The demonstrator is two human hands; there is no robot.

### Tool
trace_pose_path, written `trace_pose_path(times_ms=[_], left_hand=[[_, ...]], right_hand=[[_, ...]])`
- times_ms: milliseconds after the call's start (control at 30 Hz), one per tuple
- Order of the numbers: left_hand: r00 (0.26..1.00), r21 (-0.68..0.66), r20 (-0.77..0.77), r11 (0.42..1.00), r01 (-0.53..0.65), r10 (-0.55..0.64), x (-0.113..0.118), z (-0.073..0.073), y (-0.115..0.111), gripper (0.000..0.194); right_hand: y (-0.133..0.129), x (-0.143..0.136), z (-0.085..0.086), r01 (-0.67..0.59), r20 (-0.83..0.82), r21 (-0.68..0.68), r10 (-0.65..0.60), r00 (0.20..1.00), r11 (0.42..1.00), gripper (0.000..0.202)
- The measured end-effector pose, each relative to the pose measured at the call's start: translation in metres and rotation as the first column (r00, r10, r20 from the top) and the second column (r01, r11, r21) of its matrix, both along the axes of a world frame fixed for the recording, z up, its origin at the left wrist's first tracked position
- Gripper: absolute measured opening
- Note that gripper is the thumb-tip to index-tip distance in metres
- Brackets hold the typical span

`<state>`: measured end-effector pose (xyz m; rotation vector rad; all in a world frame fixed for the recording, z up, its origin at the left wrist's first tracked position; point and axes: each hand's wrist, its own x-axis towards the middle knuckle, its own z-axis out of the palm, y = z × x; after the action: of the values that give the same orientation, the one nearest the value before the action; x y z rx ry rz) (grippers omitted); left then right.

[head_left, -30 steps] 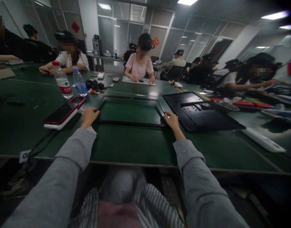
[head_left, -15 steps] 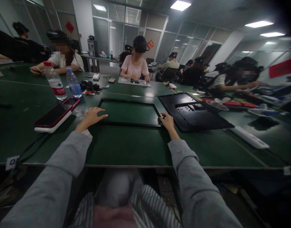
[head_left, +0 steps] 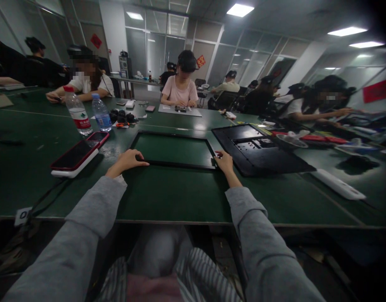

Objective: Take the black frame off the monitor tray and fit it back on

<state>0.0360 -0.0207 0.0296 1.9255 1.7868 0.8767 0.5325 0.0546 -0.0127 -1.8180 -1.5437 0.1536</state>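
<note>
Frame (head_left: 180, 165), black and rectangular, lies on the green tabletop (head_left: 177, 195) between the two grips. Right hand (head_left: 225, 162) pinches its right side near the closer corner. Left hand (head_left: 126, 162) curves at the opposite near corner, thumb and fingers narrowly spaced; whether they clasp cannot be told. Beside the right grip: dark panel (head_left: 270, 161). Left of the left grip: red-edged phone (head_left: 75, 153).
</note>
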Motion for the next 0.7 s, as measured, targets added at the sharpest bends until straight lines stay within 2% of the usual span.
trace_pose_path(times_ms=[133, 300, 400, 500, 600, 667, 700], left_hand=[[0.990, -0.074, -0.143, 0.997, -0.002, -0.009, -0.007, -0.003, 0.004, 0.049], [0.993, -0.053, -0.108, 0.997, -0.052, 0.047, -0.011, -0.006, 0.007, 0.056], [0.995, -0.060, -0.081, 0.996, -0.061, 0.056, -0.012, -0.005, 0.008, 0.058], [0.995, -0.049, -0.062, 0.996, -0.078, 0.074, -0.013, -0.005, 0.010, 0.057], [0.996, -0.022, 0.015, 0.996, -0.085, 0.086, -0.014, -0.006, 0.012, 0.054], [0.992, -0.010, 0.087, 0.996, -0.088, 0.089, -0.016, -0.007, 0.014, 0.054], [0.988, -0.002, 0.123, 0.995, -0.095, 0.095, -0.016, -0.008, 0.014, 0.054]], right_hand=[[-0.003, -0.003, 0.004, -0.028, -0.048, 0.010, 0.029, 0.998, 1.000, 0.037], [-0.003, -0.002, 0.006, -0.035, -0.130, 0.063, 0.043, 0.991, 0.997, 0.033], [0.001, 0.000, 0.010, -0.005, -0.218, 0.112, 0.029, 0.976, 0.994, 0.036], [0.003, 0.006, 0.021, 0.072, -0.267, 0.203, -0.016, 0.964, 0.977, 0.045], [-0.007, 0.024, 0.035, 0.263, -0.218, 0.321, -0.199, 0.955, 0.910, 0.053], [-0.022, 0.048, 0.039, 0.454, -0.204, 0.383, -0.406, 0.891, 0.805, 0.061], [-0.032, 0.062, 0.038, 0.562, -0.223, 0.401, -0.518, 0.826, 0.723, 0.067]])
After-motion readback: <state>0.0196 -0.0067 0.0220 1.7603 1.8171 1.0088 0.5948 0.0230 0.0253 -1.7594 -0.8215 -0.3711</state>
